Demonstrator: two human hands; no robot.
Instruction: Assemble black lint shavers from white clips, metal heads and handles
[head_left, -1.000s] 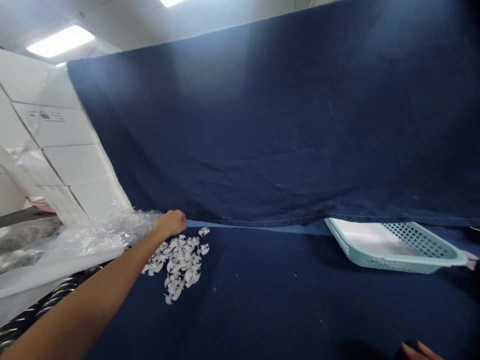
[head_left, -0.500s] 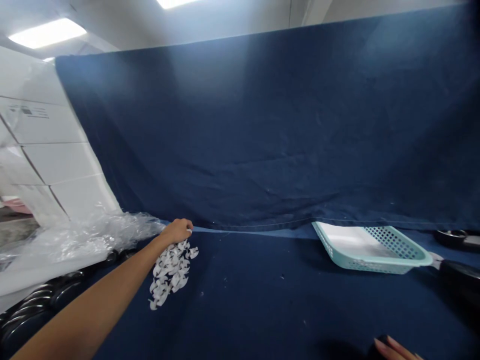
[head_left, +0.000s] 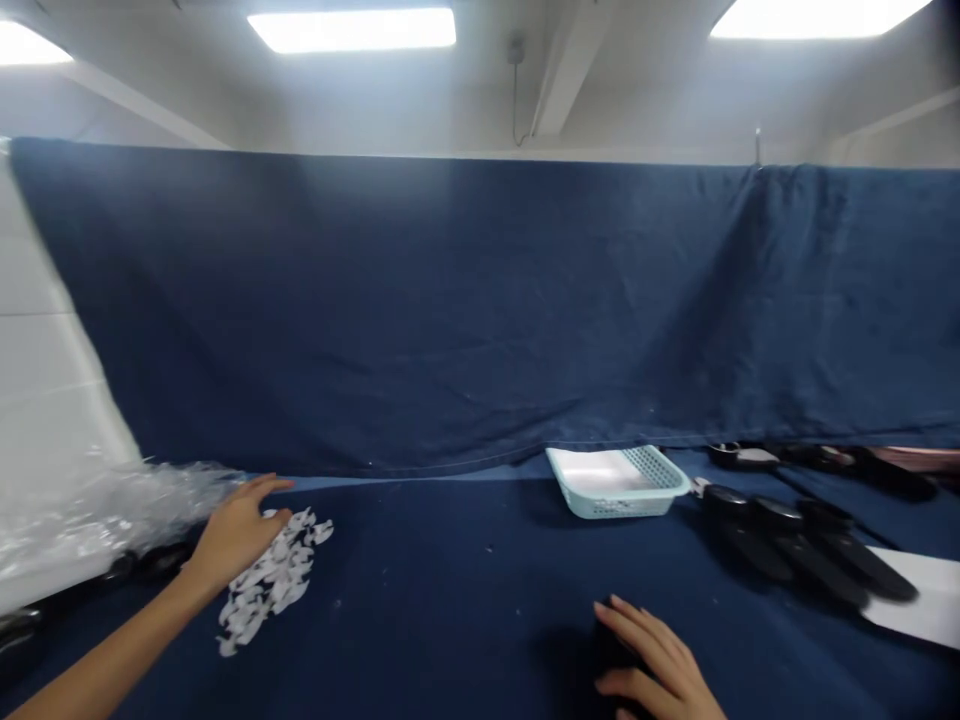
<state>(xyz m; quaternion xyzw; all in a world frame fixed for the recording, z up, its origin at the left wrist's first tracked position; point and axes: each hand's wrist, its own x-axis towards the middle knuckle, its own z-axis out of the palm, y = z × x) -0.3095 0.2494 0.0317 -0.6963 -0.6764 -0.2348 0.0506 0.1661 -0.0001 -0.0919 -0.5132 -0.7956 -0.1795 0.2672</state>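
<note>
My left hand [head_left: 236, 528] is over the upper left of a pile of small curved white pieces [head_left: 274, 580]. Its fingers stretch forward, and the thumb stands apart from them. I see nothing held between them. At the lower right, my right hand [head_left: 656, 655] curls around a black object [head_left: 611, 650]. Most of that object is hidden by the fingers and blends into the dark cloth, so its kind is unclear.
A light teal basket [head_left: 619, 506] with a white sheet inside stands at the back. Several black-handled items [head_left: 795, 540] lie to the right, near a white sheet [head_left: 919, 595]. Clear plastic wrap [head_left: 127, 510] is bunched at left. A dark blue curtain [head_left: 450, 310] hangs behind.
My view has swung to the right and levelled. My left hand has gone from closed fingertips at the pile's top to spread fingers. More of my right hand and the black object now shows.
</note>
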